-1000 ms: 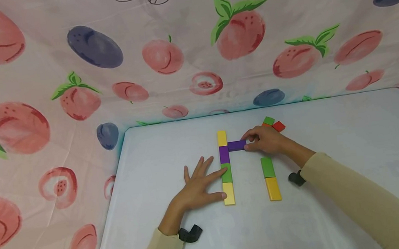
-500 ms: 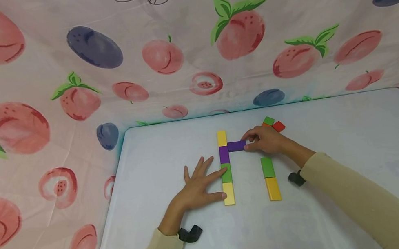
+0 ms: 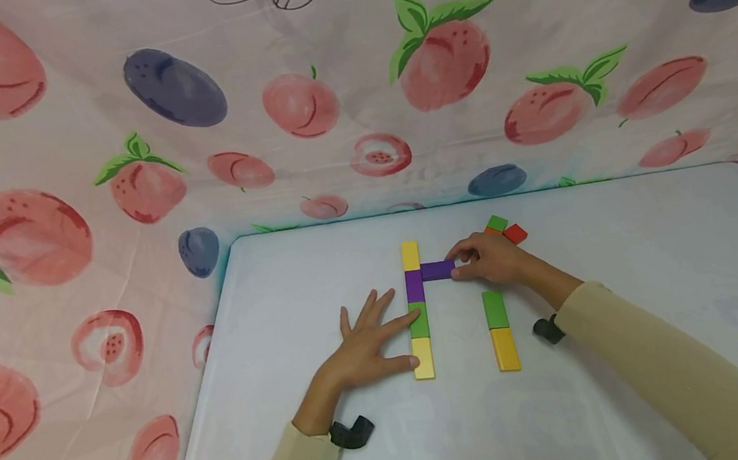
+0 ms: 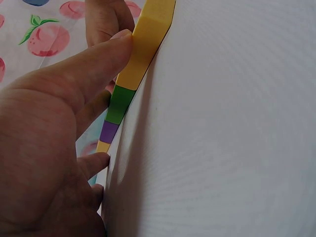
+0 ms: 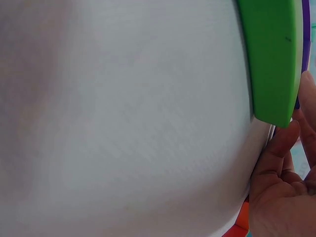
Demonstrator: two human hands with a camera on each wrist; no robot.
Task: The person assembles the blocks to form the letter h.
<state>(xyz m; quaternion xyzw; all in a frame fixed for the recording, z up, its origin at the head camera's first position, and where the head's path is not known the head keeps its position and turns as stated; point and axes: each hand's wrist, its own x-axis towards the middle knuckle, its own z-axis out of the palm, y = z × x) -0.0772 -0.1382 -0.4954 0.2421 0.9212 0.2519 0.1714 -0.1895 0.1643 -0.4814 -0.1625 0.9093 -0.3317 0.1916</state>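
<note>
On the white table, a straight column of flat blocks runs front to back: a yellow block (image 3: 423,364), a green block (image 3: 419,325), a purple block (image 3: 414,285) and another yellow block (image 3: 410,255). My left hand (image 3: 362,348) lies spread beside it, thumb on the front yellow block and index fingertip on the green one. A second purple block (image 3: 438,271) lies crosswise, its left end against the column near the first purple block's far end. My right hand (image 3: 491,258) pinches its right end between thumb and fingers.
Right of the column, a green block (image 3: 496,310) and an orange-yellow block (image 3: 506,349) lie end to end. Beyond my right hand are a small green block (image 3: 496,223), a red block (image 3: 516,233) and an orange piece, partly hidden. A fruit-patterned cloth (image 3: 321,53) hangs behind the table.
The crosswise purple block has shifted very slightly toward the front, still in my right hand's pinch. My left hand has stayed in place.
</note>
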